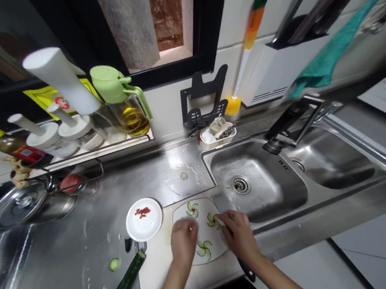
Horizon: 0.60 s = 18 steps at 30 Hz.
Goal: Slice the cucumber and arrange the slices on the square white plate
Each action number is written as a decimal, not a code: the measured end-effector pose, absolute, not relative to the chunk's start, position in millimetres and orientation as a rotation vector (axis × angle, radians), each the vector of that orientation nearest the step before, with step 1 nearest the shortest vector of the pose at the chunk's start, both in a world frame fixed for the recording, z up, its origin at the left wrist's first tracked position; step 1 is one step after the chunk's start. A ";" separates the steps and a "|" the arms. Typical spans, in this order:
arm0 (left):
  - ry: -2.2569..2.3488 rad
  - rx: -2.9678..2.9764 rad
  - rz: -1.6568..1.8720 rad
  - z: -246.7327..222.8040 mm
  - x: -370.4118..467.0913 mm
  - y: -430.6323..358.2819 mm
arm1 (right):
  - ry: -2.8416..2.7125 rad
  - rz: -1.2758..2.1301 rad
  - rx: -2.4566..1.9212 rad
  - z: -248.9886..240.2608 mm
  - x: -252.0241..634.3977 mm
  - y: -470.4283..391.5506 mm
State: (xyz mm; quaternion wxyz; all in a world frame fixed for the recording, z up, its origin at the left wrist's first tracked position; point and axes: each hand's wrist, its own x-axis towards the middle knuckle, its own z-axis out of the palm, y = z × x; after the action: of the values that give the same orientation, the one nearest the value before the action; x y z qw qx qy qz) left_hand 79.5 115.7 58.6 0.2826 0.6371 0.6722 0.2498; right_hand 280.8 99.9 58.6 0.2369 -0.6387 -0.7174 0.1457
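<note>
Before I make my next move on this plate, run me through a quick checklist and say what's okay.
1. Plate lying flat on the cutting board: ok.
2. Cucumber flowers spaced apart: ok for the three visible; the left hand hides part of the plate.
3. Red center plain on every visible flower: not ok, only the farthest clearly shows one.
4. Red bits at hand: ok, on the small dish beyond the left hand.
5. Knife fully in sight: not ok, the right hand covers part.
6. Left fingers empty: cannot tell, blurred.
</note>
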 end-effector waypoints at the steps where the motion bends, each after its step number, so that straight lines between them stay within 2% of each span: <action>1: 1.833 1.689 0.681 60.5 69.4 115.9 | -1.963 0.385 -1.734 59.1 278.9 100.0; 5: 2.086 1.553 0.667 65.9 22.3 118.9 | -1.981 0.391 -1.655 60.9 267.5 99.2; 10: 2.448 1.383 0.475 65.2 -39.2 129.2 | -2.042 0.459 -1.562 62.2 251.6 93.4; 18: 2.534 1.357 0.247 57.3 -76.1 156.3 | -2.112 0.508 -1.523 62.1 240.8 82.9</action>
State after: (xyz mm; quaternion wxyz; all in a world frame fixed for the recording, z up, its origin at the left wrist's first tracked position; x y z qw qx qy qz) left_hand -76.1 156.3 57.3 0.1280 0.4665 0.8711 0.0850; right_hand 240.8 82.9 62.1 0.2417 -0.5570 -0.7726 0.1857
